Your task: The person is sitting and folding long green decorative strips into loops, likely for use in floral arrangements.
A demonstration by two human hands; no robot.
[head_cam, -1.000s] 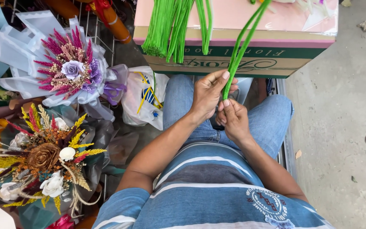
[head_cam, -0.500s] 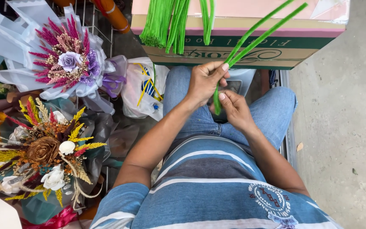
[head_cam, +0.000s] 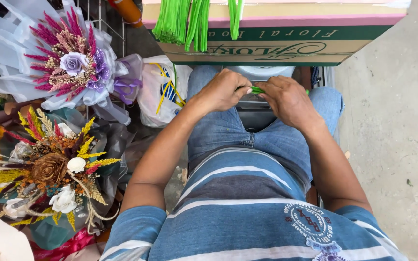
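Since the earlier frames, both hands have dropped from chest height to the lap, and the green stems that fanned up toward the box now lie flat between the fists; I note the view has tilted slightly as well.

Head view. Left hand [head_cam: 223,91] is curled closed over the near end of the stems [head_cam: 256,90], a thin green bundle lying crosswise above the knees. Right hand [head_cam: 289,99] is likewise clenched on the same bundle, knuckles up, with a short green tip showing past its far side. Only a small length of the stems shows between the two hands, which sit just beside each other. I judge the step in hand to be gathering or twisting the stems into one tight bundle; the next move would call for a firm pinch by one hand while the other works along the bundle.

Containers. A cardboard box [head_cam: 267,46] stands beyond the knees, with loose green stalks [head_cam: 182,21] hanging over its front edge. A white plastic bag [head_cam: 163,92] lies left of the leg; its contents are hidden. Two wrapped bouquets lie farther left: a purple bouquet [head_cam: 73,63] in pale wrapping, and a yellow bouquet [head_cam: 54,166] in darker wrapping.
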